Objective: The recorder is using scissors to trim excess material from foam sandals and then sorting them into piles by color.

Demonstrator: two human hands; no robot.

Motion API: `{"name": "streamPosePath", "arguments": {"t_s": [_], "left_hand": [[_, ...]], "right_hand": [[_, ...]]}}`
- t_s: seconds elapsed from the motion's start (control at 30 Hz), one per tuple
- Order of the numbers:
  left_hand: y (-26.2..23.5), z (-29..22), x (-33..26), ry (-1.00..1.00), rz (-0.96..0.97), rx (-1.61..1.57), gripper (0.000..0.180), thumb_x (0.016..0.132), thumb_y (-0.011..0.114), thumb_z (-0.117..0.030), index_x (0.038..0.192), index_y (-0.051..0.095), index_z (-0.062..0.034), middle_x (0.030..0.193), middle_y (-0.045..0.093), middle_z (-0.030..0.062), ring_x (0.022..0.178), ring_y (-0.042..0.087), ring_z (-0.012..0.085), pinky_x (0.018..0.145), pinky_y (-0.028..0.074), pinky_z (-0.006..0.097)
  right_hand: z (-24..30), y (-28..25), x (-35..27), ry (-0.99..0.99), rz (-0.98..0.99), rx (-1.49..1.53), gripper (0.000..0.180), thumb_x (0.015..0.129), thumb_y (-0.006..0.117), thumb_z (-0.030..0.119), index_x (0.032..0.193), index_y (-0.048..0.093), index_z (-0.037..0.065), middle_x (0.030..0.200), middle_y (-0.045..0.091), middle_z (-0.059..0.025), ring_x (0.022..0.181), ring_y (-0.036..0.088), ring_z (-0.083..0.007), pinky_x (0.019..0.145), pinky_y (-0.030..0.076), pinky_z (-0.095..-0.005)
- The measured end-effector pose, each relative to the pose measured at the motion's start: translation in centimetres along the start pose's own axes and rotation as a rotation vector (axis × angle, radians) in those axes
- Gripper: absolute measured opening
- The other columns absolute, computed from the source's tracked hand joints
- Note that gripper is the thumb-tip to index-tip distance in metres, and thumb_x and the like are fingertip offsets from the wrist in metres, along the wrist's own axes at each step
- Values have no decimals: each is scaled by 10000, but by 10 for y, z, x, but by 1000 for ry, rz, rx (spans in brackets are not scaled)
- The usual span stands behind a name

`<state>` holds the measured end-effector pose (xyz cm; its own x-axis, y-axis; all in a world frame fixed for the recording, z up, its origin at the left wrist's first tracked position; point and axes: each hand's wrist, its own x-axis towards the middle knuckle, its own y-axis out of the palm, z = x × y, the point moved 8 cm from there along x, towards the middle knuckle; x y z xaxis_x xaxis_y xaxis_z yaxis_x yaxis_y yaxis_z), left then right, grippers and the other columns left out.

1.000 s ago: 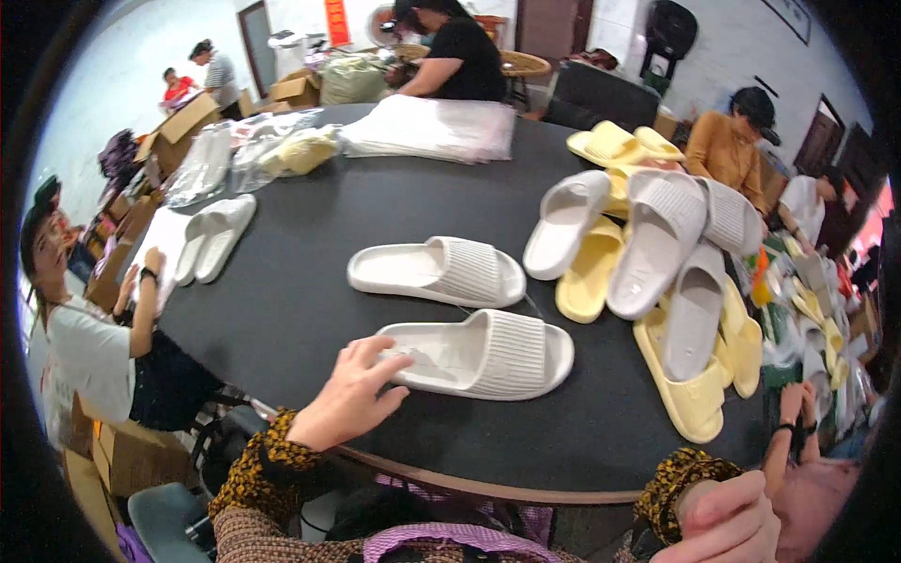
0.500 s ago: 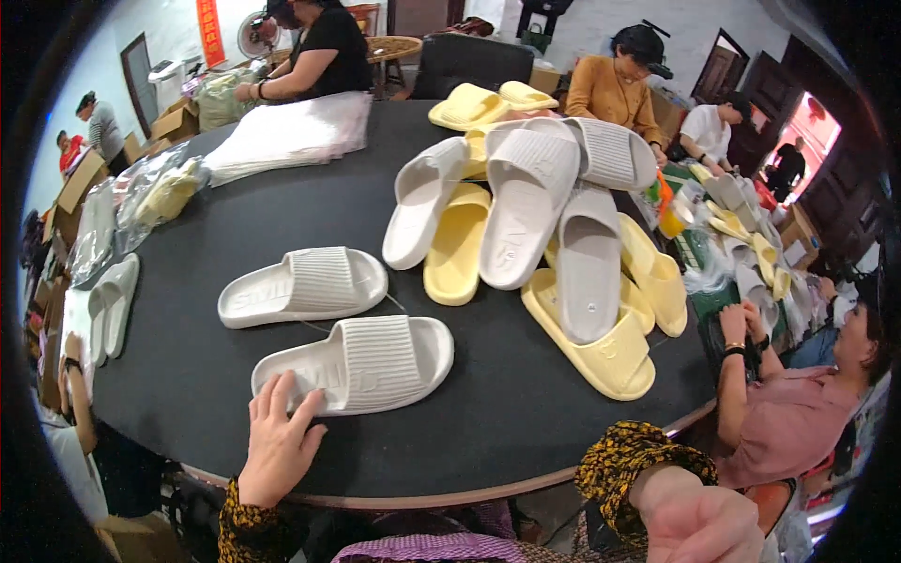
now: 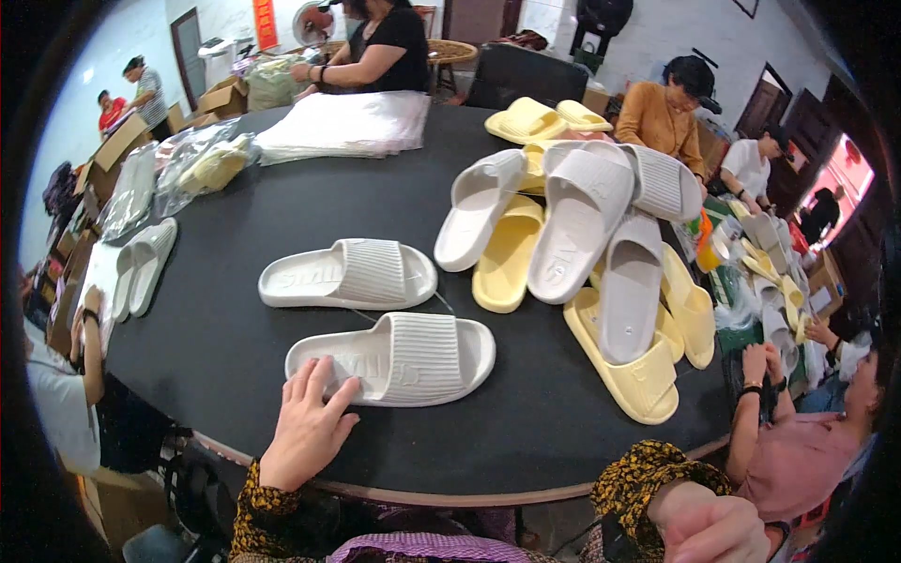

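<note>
My left hand (image 3: 313,424) rests its fingertips on the heel of a grey slide slipper (image 3: 422,361), with its fingers stretched and the thumb apart. Just beyond lies a second grey slide slipper (image 3: 371,274), its toe also to the right. A thin cord shows between the two. Low at the right, off the table's near edge, my right hand (image 3: 715,525) is closed with its fingers curled. Whatever it may hold is hidden. Right of the pair, grey slippers (image 3: 584,220) and yellow slippers (image 3: 624,371) are heaped loosely.
The dark round-edged table (image 3: 216,361) carries a stack of clear bags (image 3: 343,127), bagged slippers (image 3: 211,169) and a grey pair (image 3: 145,267) at left. Co-workers sit or stand around it, one in pink (image 3: 798,460) close on the right. Cardboard boxes (image 3: 117,155) stand farther left.
The view has swung left, so everything sits farther right in the picture. My left hand stays on the near grey slipper, and my right hand remains closed near the lower edge.
</note>
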<state>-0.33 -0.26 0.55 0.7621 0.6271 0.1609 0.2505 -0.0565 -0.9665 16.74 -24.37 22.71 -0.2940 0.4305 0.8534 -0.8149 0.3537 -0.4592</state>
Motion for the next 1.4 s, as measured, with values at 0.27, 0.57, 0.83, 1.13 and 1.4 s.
{"name": "streamPosePath", "arguments": {"t_s": [0.27,0.57,0.83,1.13,1.4], "left_hand": [[6,4,0,3,-21,26,472,784,686,-199,1228,536,-147,1332,392,236,1263,355,427,1011,328,523],[8,9,-6,-14,-44,49,482,789,674,-211,1242,521,-151,1326,391,241,1256,365,428,1009,332,530],[9,6,-4,21,-75,34,498,759,699,-212,1220,519,-157,1301,401,236,1240,376,433,998,344,538],[6,-3,15,-25,34,39,474,778,701,-230,1182,500,-85,1248,418,249,1218,372,456,989,339,533],[9,-19,24,-84,56,171,491,767,714,-255,1136,509,-4,1196,455,330,1158,432,476,961,363,518]], "right_hand": [[-16,13,6,-170,-61,97,427,974,460,180,1361,341,317,747,653,-22,589,617,-175,671,464,-386],[-21,30,13,12,104,59,439,965,486,173,1357,317,278,756,651,-66,582,636,-195,601,528,-392],[-21,36,17,-77,231,218,328,946,484,120,1237,403,249,756,648,-100,567,624,-210,556,535,-377],[-32,41,1,-368,-585,23,548,932,501,139,1428,300,258,723,655,-59,520,592,-164,507,535,-303],[-14,5,-3,-166,-10,160,415,938,483,179,1347,441,120,642,613,-12,458,538,-111,491,499,-236]]}}
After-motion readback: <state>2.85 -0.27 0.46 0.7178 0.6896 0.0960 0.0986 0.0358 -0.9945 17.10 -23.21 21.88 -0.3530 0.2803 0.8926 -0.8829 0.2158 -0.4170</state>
